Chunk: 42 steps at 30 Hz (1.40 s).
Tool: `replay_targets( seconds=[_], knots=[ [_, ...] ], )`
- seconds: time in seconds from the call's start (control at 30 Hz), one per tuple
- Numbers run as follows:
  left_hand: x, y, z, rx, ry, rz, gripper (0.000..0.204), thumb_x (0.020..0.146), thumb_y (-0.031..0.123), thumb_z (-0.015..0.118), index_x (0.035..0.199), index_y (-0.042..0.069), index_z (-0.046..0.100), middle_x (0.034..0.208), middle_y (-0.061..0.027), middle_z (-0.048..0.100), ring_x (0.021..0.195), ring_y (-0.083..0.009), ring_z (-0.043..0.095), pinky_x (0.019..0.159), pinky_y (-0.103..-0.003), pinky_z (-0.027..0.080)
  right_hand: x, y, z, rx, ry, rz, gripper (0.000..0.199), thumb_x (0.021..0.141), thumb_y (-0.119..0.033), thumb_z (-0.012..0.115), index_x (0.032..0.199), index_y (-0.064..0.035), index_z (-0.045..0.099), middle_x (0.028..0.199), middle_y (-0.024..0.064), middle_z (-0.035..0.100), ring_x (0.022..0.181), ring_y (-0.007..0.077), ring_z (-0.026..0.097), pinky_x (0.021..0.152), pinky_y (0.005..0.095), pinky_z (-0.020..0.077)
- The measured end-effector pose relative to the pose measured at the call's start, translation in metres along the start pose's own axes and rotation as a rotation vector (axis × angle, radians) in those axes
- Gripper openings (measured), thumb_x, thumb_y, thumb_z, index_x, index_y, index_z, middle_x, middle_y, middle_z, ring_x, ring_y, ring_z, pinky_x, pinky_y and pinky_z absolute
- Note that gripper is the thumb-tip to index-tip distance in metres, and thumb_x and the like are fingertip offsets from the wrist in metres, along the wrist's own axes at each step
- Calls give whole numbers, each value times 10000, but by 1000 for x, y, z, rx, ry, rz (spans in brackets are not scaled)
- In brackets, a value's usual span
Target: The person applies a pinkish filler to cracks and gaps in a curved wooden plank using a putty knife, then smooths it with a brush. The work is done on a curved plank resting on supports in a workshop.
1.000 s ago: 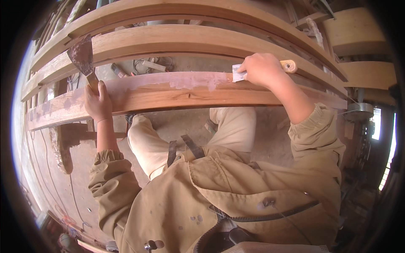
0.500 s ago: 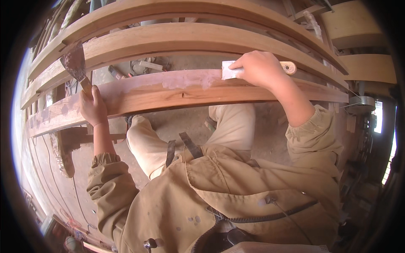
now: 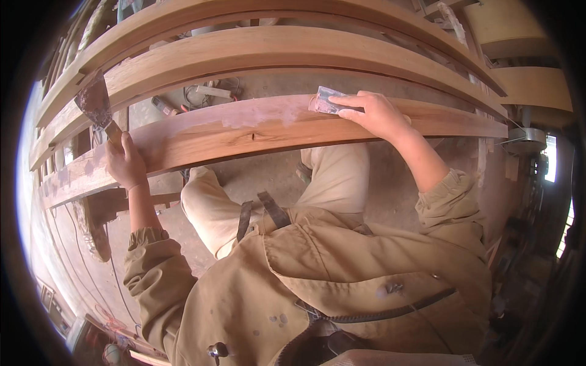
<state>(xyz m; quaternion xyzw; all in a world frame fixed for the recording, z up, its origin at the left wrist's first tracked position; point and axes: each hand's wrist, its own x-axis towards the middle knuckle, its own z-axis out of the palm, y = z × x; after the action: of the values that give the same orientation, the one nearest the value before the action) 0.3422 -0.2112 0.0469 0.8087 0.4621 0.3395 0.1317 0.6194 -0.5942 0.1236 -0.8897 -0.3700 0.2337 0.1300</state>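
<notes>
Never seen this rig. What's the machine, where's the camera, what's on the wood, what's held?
There's no machine: each grip is a person's bare hand. The view comes from a fisheye camera on that person's head, looking down, so straight edges bow and the picture's left is the person's left.

The left grip holds a broad scraper by its handle, stained blade up. The right grip holds a smeared flat blade at the upper face of the nearest wooden beam. A patchy pinkish coating covers part of that face. Beyond lie more wooden beams.
</notes>
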Motion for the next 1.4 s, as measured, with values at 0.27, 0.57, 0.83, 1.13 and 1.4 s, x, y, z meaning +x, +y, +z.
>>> replay_targets(
  seconds=[0.27,0.57,0.83,1.13,1.4],
  knots=[
    [0,-6,2,76,9,28,346,859,388,529,902,48,575,854,-163,617,806,-375,582,721,-440,441,6,-23,-37,-245,-16,-63,282,804,-256,597,1074,-259,678,931,112,657,871,285,609,783,406,474],
    [-1,-1,0,20,0,-1,358,856,402,529,881,48,575,832,-169,614,787,-381,580,702,-447,438,31,-47,-41,-459,-229,-54,276,792,-228,628,1063,-235,683,962,104,666,904,290,607,801,392,476],
    [0,-3,1,8,-9,15,366,856,406,528,867,42,566,834,-167,607,789,-379,572,705,-448,433,33,-55,-40,-425,-186,-43,289,762,-216,656,1048,-240,691,960,76,674,906,265,617,797,374,485],
    [-1,-2,2,35,-6,23,362,861,399,516,871,40,561,829,-165,606,787,-374,575,704,-443,434,32,-53,-40,-364,-142,-27,301,785,-204,615,1071,-270,679,997,68,669,915,269,621,802,378,494],
    [0,-6,2,84,-4,27,370,860,405,517,882,38,563,837,-174,614,791,-383,580,703,-456,434,29,-59,-47,-339,-107,-91,304,758,-196,636,1056,-224,687,959,96,670,919,280,610,798,381,482]
  ],
)
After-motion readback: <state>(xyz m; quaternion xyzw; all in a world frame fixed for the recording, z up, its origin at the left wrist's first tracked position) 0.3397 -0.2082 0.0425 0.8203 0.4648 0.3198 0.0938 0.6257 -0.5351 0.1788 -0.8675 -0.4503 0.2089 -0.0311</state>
